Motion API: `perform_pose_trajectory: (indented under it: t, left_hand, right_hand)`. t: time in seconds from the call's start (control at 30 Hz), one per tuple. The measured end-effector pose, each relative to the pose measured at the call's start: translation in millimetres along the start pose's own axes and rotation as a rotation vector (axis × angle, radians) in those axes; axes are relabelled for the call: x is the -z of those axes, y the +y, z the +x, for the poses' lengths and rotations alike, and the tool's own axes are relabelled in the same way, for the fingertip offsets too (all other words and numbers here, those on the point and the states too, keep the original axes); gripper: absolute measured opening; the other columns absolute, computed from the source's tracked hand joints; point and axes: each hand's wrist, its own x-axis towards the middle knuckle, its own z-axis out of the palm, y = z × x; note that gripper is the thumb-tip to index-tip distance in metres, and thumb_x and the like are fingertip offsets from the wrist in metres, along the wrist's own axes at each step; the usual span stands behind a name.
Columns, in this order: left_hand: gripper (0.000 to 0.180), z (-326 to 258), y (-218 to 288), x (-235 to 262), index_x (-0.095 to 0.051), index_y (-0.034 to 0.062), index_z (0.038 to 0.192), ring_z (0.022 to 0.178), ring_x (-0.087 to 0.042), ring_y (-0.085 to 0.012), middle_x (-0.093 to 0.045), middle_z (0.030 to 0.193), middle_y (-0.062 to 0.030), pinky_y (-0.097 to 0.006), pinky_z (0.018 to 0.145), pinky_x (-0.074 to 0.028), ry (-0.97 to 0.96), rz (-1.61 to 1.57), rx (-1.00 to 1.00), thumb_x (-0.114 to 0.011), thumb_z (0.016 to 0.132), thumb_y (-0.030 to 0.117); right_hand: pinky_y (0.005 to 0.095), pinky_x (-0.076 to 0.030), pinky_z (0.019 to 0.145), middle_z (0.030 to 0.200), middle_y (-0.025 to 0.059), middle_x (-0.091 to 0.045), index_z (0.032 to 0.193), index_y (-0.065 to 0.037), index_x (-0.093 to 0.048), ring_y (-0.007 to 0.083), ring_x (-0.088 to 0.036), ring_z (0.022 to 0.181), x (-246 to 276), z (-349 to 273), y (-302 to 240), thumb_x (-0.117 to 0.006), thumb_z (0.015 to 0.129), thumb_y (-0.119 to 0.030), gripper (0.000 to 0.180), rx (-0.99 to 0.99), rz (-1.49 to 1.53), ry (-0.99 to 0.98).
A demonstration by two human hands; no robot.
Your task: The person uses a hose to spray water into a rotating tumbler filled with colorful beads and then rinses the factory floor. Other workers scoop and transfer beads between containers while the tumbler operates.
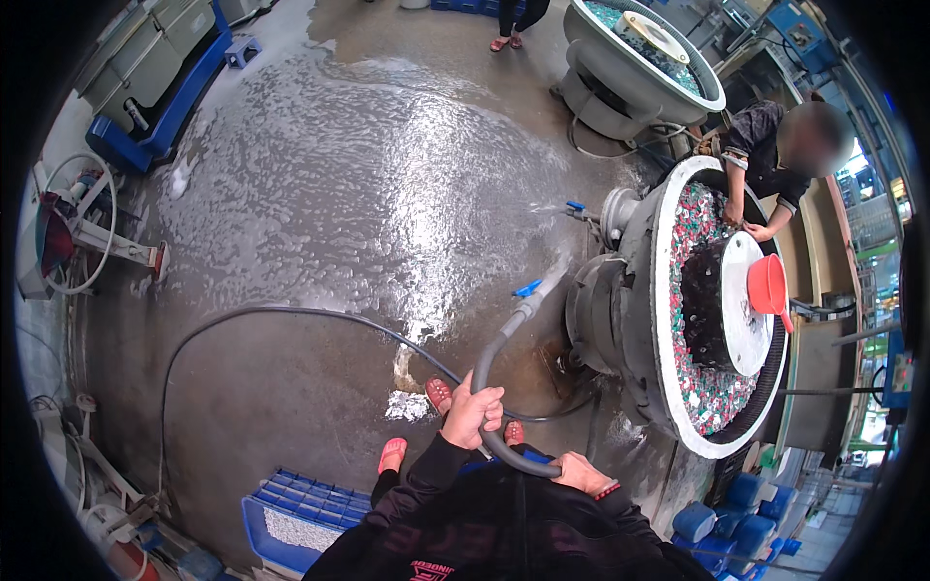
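A thick grey hose (488, 360) bends up in front of me. Its far end carries a valve with a blue lever (526, 289), and water sprays out of it toward the base of the round tub machine (666, 320). My left hand (472, 412) is closed around the hose at its middle bend. Lower and to the right, my right hand (585, 474) grips the same hose where it curves near my waist. The tub has a white rim and holds many small red, green and white pieces (715, 399). A red scoop (766, 284) rests on its central hub.
A co-worker (765, 145) leans over the tub's far side, hands inside. Behind stands another tub machine (620, 97). A black hose (281, 310) loops across the wet, foamy floor (320, 184). A blue crate (300, 504) sits near my feet; blue containers (741, 523) stand at lower right.
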Motion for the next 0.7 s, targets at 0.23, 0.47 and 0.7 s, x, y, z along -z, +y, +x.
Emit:
perform_pose_trajectory:
  t: [0.23,0.47,0.7]
  left_hand:
    - [0.043,6,8,-31,-0.037,0.0156,0.119,0.046,-0.036,-0.0054,-0.034,0.06,0.0032,-0.019,0.036,-0.029,-0.086,0.071,0.015,-0.056,0.083,0.001]
    - [0.052,5,5,-47,-0.032,0.0133,0.129,0.047,-0.038,-0.005,-0.037,0.063,0.0025,-0.019,0.036,-0.03,-0.135,0.142,0.012,-0.054,0.084,0.001]
    - [0.054,6,-2,-49,-0.031,0.0136,0.131,0.047,-0.038,-0.0051,-0.038,0.064,0.0017,-0.019,0.036,-0.031,-0.101,0.153,-0.068,-0.053,0.083,0.001]
  right_hand:
    - [0.0445,-0.046,0.074,0.079,0.0205,-0.062,0.085,-0.013,-0.069,0.0392,-0.059,0.081,1,-6,2,-0.056,0.07,-0.03,0.026,-0.044,0.064,0.083]
    - [0.0447,-0.046,0.074,0.079,0.0204,-0.062,0.084,-0.013,-0.069,0.0391,-0.059,0.08,-6,-11,8,-0.057,0.067,-0.029,0.026,-0.081,0.087,0.122]
    - [0.0446,-0.047,0.072,0.077,0.0208,-0.061,0.081,-0.009,-0.068,0.0393,-0.059,0.078,-10,-9,15,-0.058,0.066,-0.028,0.026,-0.041,0.09,0.178]
